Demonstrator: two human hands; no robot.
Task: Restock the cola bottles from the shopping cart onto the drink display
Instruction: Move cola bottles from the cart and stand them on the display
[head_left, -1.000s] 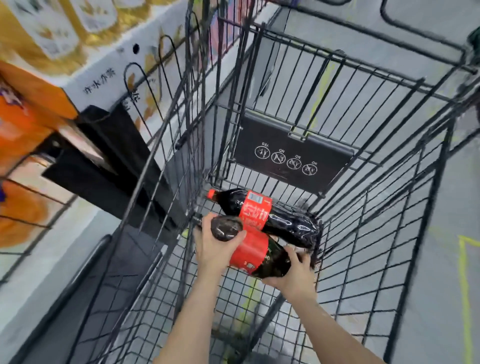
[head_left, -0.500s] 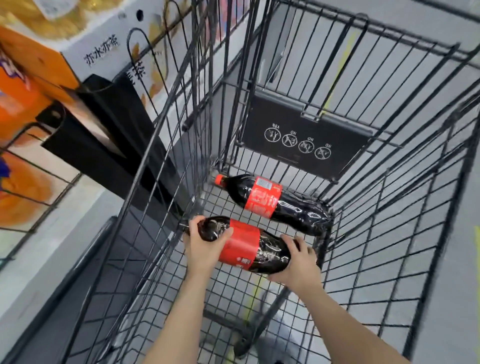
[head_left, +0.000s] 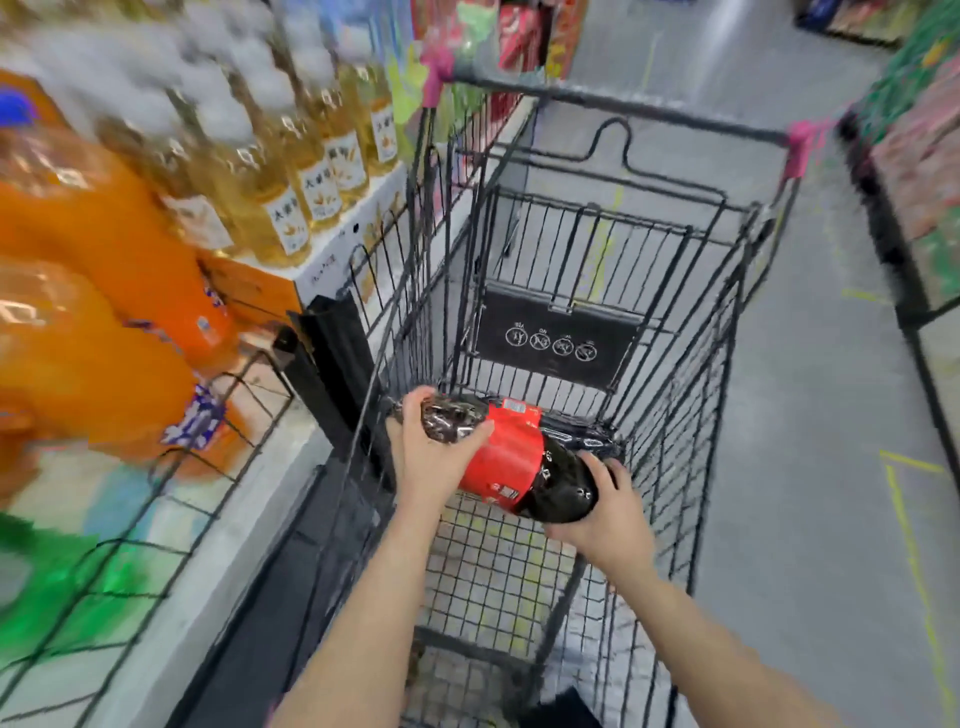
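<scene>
A large cola bottle (head_left: 506, 465) with a red label lies across both my hands, lifted above the floor of the black wire shopping cart (head_left: 675, 395). My left hand (head_left: 431, 457) grips its neck end and my right hand (head_left: 605, 512) cups its base. A second cola bottle (head_left: 569, 428) lies on the cart floor behind it, mostly hidden by the held one. The drink display (head_left: 156, 525), a wire-fronted shelf, runs along the left side of the cart.
Big orange soda bottles (head_left: 104, 291) and yellow drink bottles (head_left: 291, 171) on a white carton crowd the display at left. A black bag (head_left: 332, 358) hangs between display and cart. Grey aisle floor lies to the right, with another shelf (head_left: 924, 182) at far right.
Both hands have lifted the held cola bottle higher and closer, off the cart floor. My view has risen and turned, bringing in the display's bottles at left and the cart's handle.
</scene>
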